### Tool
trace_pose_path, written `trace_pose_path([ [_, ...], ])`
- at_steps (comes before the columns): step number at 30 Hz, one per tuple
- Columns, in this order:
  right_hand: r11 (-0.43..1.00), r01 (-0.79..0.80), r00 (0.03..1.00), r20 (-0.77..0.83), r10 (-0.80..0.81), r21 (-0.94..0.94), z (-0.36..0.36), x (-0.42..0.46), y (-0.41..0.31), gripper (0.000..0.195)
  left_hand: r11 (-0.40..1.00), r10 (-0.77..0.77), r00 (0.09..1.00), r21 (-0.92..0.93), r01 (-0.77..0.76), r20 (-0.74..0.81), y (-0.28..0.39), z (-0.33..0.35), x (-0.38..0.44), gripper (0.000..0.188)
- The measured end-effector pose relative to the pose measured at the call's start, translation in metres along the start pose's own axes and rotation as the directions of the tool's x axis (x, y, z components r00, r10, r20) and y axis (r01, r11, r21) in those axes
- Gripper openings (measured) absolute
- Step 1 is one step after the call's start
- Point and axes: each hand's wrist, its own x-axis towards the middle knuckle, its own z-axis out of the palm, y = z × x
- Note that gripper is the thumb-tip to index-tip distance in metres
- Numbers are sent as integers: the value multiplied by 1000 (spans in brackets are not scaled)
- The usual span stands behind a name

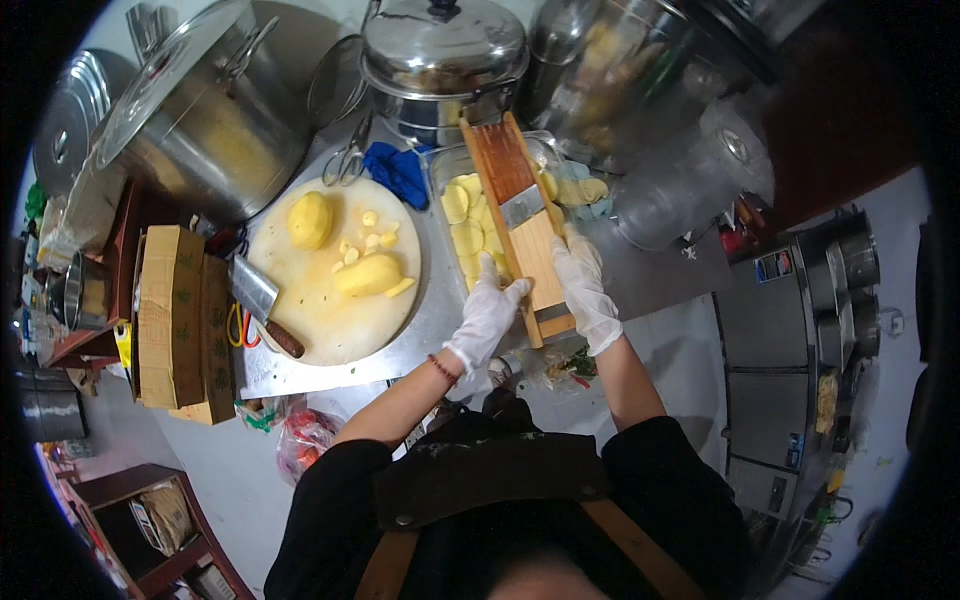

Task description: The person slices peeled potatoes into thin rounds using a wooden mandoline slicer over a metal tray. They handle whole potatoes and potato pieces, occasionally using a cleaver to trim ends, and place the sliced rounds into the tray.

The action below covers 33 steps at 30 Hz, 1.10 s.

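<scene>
A wooden mandoline slicer with a metal blade plate lies slanted across a clear rectangular container. Pale yellow potato slices lie overlapping in the container. White gloves cover both hands. My left hand holds the slicer's left rail near its lower end, fingers over the slices. On the opposite side, my right hand grips the right rail; its fingertips are partly hidden. To the left, a round cutting board carries a whole peeled potato, a cut potato and several small pieces.
A cleaver rests on the board's left edge, beside scissors handles. A blue cloth lies behind the board. Large steel pots and a lidded pot line the back. Cardboard boxes stand at left; bagged produce is below.
</scene>
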Motion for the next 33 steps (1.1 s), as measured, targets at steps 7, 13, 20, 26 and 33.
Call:
trace_pose_path([
  [7,470,-205,972,236,-9,859,-21,-4,25,29,917,-202,977,-364,163,-73,37,10,-4,34],
  [13,172,-441,866,468,-177,881,-49,10,42,24,398,169,654,-658,639,737,72,-20,-23,62],
  [20,152,-505,778,524,-346,850,-76,11,30,31,422,262,650,-690,588,714,88,0,-20,37],
  [26,232,-580,628,610,-482,781,-79,21,28,29,979,-16,964,-190,69,266,109,14,-23,28],
  [33,181,-556,667,565,-486,812,-68,28,40,20,954,-145,984,-250,168,108,107,14,-20,41],
])
